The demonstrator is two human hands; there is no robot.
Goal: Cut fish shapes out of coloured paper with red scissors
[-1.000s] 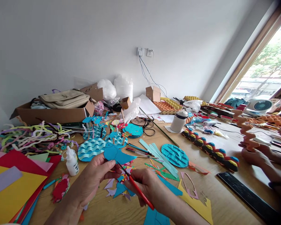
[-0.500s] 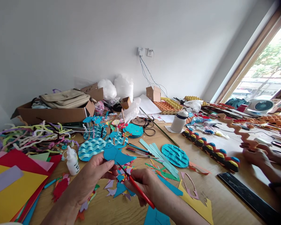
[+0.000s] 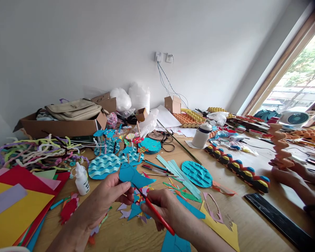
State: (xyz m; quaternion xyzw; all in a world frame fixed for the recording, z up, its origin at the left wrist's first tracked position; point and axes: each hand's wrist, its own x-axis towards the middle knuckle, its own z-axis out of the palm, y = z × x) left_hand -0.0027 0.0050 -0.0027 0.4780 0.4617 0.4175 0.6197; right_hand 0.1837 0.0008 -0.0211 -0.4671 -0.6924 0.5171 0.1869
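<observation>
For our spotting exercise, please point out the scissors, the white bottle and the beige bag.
Scissors [image 3: 158, 214]: head view, on the red handle.
White bottle [image 3: 82, 183]: head view, on its body.
Beige bag [image 3: 71, 108]: head view, on its flap.

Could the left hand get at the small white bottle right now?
Probably, once free: the left hand is holding blue paper, but the small white bottle stands close beside it, with nothing visible between them.
</observation>
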